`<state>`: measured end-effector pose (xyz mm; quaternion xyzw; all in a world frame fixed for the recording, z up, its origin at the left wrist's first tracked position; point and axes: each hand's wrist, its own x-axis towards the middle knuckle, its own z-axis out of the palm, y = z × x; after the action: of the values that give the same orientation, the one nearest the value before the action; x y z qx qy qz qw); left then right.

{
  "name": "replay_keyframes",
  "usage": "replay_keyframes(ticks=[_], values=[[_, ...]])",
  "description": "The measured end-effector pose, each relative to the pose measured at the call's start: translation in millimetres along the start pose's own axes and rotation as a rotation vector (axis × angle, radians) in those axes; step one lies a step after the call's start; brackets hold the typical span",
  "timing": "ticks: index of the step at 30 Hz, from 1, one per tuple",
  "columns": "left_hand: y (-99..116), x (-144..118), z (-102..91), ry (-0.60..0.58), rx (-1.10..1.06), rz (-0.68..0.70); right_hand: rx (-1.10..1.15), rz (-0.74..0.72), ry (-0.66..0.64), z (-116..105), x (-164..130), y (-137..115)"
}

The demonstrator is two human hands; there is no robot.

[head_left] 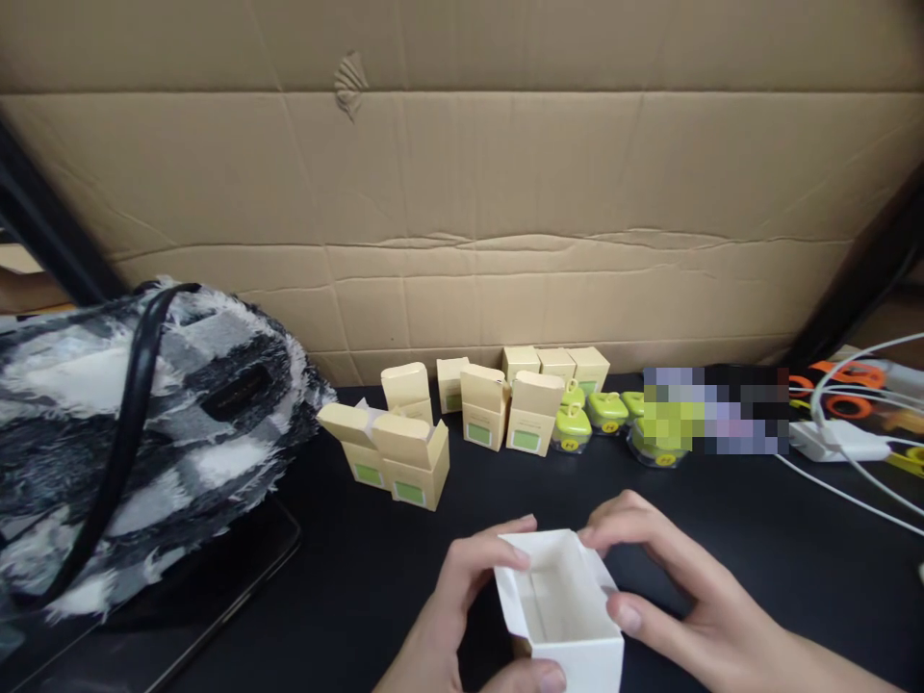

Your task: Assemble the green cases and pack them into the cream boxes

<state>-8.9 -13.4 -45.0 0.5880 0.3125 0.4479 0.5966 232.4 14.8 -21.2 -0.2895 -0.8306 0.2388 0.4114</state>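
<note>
A small cardboard box (567,602) with a white inside is between my two hands, its top uncovered and its inside bare. From the left side, my left hand (469,606) grips it, thumb low on the near side and forefinger at the upper rim. My right hand (671,587) pinches the right edge and side flap, with the thumb near the front corner. Beyond the hands stand several cream boxes with green labels, some with raised lids, such as the front cream box (411,467). Beside them sit small green lidded containers (572,430) with yellow stickers.
A black-and-white shaggy bag (217,404) with a black strap fills the left, above a dark flat device (217,597). Orange-handled scissors (852,375), a white charger (837,441) and cables lie at right. A cardboard panel (505,173) closes off the back of the black table (346,597).
</note>
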Motion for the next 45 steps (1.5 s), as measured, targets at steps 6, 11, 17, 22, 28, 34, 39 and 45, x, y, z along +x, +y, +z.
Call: replay_keyframes(ticks=[6, 11, 17, 22, 28, 34, 39, 45], values=[[2, 2, -0.5, -0.007, -0.034, -0.019, -0.058, 0.067, 0.034, -2, 1, 4], [2, 1, 0.4, -0.018, -0.023, -0.014, -0.285, 0.193, 0.352, -26, 19, 45], [3, 1, 0.9, -0.043, 0.002, 0.044, -0.727, 0.297, 0.393, -71, 28, 73], [4, 1, 0.3, -0.049, 0.049, 0.028, -0.891, 0.421, 0.260, -80, 18, 76], [-2, 1, 1.6, -0.067, 0.044, 0.161, -0.887, 0.486, 0.159, -79, 11, 80], [-2, 0, 3.2, -0.063, 0.082, 0.170, -0.732, 0.476, 0.028, -80, 11, 67], [4, -1, 6.3, -0.083, 0.054, 0.144, -0.619, 0.487, -0.044, -83, 11, 59], [4, -1, 6.3, -0.071, 0.080, 0.129, -0.529, 0.356, 0.143, -70, 20, 28]])
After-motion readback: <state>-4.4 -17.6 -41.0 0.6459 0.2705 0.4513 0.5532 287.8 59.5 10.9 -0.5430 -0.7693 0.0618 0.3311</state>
